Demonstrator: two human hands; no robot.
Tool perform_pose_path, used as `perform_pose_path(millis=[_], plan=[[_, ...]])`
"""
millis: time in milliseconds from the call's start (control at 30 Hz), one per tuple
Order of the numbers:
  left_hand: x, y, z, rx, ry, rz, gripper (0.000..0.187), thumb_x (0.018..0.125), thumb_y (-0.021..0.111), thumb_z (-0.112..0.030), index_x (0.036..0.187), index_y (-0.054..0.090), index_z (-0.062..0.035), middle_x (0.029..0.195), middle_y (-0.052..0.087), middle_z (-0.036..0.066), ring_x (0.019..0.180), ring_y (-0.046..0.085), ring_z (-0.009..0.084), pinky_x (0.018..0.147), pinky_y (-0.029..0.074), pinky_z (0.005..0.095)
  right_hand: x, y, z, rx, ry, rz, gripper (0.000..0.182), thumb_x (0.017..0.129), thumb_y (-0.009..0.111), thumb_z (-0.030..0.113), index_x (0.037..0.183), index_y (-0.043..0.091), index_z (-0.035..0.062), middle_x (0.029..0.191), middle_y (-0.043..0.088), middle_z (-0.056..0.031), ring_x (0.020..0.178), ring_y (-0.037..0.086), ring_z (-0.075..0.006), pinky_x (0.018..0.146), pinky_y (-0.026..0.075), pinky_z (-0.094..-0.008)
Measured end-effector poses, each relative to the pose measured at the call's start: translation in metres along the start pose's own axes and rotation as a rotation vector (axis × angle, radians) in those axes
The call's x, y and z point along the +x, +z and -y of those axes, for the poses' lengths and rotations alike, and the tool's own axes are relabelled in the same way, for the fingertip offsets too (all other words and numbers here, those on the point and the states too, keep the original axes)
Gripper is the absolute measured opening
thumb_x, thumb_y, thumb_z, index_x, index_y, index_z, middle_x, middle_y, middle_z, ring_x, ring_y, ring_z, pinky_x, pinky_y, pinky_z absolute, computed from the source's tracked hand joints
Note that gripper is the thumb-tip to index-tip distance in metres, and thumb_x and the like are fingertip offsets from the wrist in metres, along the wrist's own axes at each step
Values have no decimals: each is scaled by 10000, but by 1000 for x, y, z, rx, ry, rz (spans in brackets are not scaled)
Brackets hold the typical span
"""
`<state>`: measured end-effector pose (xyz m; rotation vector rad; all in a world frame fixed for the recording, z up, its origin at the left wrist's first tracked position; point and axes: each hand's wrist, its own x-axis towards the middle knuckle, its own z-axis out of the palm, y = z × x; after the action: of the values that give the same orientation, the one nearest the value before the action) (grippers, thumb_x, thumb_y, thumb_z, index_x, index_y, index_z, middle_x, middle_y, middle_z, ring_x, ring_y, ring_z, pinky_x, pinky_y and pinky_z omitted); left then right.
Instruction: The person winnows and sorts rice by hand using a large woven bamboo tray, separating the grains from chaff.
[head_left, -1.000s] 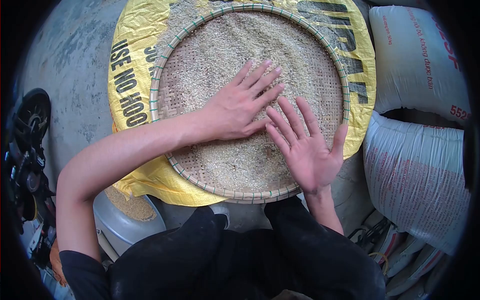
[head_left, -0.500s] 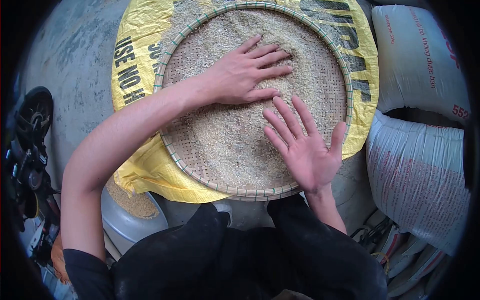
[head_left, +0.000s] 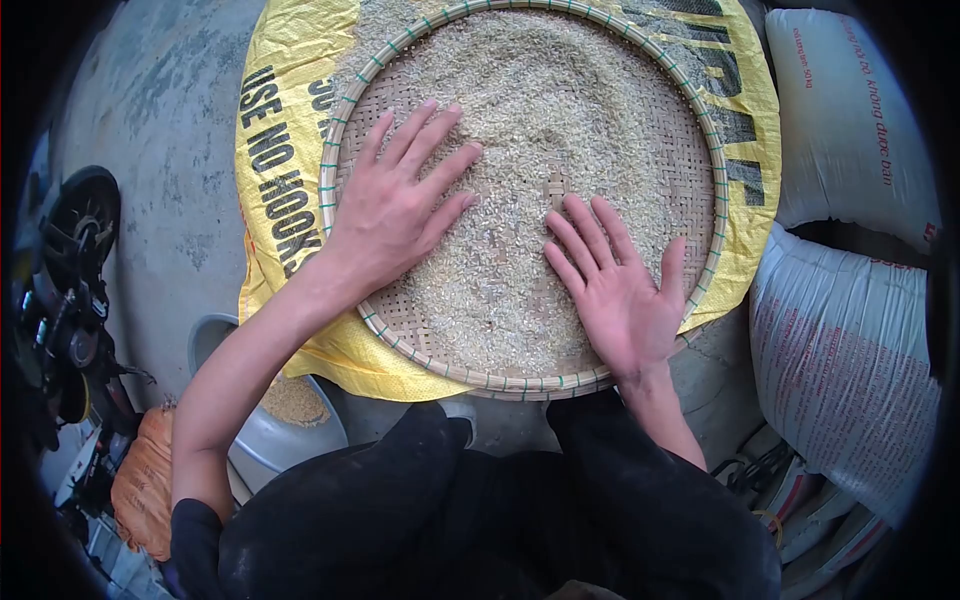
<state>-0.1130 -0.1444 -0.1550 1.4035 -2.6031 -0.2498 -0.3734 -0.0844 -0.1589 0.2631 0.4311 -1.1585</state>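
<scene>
A round woven bamboo winnowing tray (head_left: 690, 170) with a green-tied rim holds a thin spread of pale grain (head_left: 560, 110). Over the left part of the tray, my left hand (head_left: 395, 200) lies palm down with fingers spread at the grain. My right hand (head_left: 625, 305) is palm up, fingers stretched out, over the tray's lower right side. Neither hand holds anything. Bare weave shows through the grain between the hands and along the tray's right side.
Beneath the tray lies a yellow printed sack (head_left: 285, 150) with grain on it. A grey metal basin (head_left: 265, 440) of brownish grain is at lower left, near an orange sack (head_left: 145, 485). Full white sacks (head_left: 840, 340) stand right. A motorbike (head_left: 80, 290) is far left.
My left hand has swept from the tray's middle to its left side, leaving the grain there more thinly spread. The right hand stays palm up in nearly the same spot.
</scene>
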Motion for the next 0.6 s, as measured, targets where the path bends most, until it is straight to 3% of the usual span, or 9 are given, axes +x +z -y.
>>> perform_pose_path(millis=[33, 67, 100, 167, 267, 533, 600], plan=[[-5, -5, -1, 0, -100, -26, 450, 904, 687, -248, 1323, 588, -114, 1478, 448, 132, 1386, 405, 280, 1142, 314, 462, 0, 0, 0, -2, -1, 2, 877, 1000, 306, 637, 1527, 183, -54, 1601, 137, -282, 1490, 139, -428, 1235, 110, -541], [-9, -8, -1, 15, -167, -107, 394, 873, 723, -212, 1236, 633, -88, 1320, 536, 140, 1225, 524, 282, 1018, 425, 433, 0, 1, -1, -6, -2, 4, 874, 1002, 306, 632, 1525, 185, -58, 1600, 139, -282, 1490, 141, -428, 1235, 110, -542], [-11, -11, -1, 14, -168, -106, 394, 873, 723, -212, 1236, 633, -88, 1320, 536, 140, 1225, 524, 282, 1018, 425, 433, 1, 1, -1, -6, -1, 3, 874, 1002, 306, 632, 1525, 185, -58, 1600, 139, -282, 1490, 141, -428, 1235, 110, -542], [-15, -16, 0, -64, -366, -47, 314, 864, 731, -201, 1135, 664, -59, 1133, 576, 121, 1072, 579, 277, 922, 471, 402, 2, 4, -1, -24, 1, -15, 914, 980, 298, 678, 1515, 215, -58, 1586, 180, -284, 1479, 187, -424, 1230, 160, -528], [-16, -10, -8, -137, -382, -95, 254, 853, 739, -194, 1037, 672, -31, 1010, 567, 106, 974, 582, 275, 856, 478, 389, 2, 6, -2, -48, 4, -11, 917, 977, 299, 682, 1518, 212, -53, 1587, 175, -285, 1479, 185, -423, 1231, 156, -528], [-3, 4, -59, -422, -353, -80, 211, 838, 737, -134, 993, 661, -14, 957, 552, 113, 969, 583, 287, 811, 484, 396, 5, 8, -3, -46, -6, -7, 923, 972, 318, 684, 1520, 203, -50, 1583, 180, -289, 1478, 181, -432, 1231, 149, -534], [-2, 11, -69, -552, -334, -67, 166, 844, 714, -79, 990, 664, -16, 915, 555, 121, 900, 607, 288, 770, 494, 392, 5, 9, -2, -48, -10, -11, 922, 973, 319, 682, 1520, 202, -51, 1582, 182, -290, 1477, 179, -436, 1231, 148, -536]])
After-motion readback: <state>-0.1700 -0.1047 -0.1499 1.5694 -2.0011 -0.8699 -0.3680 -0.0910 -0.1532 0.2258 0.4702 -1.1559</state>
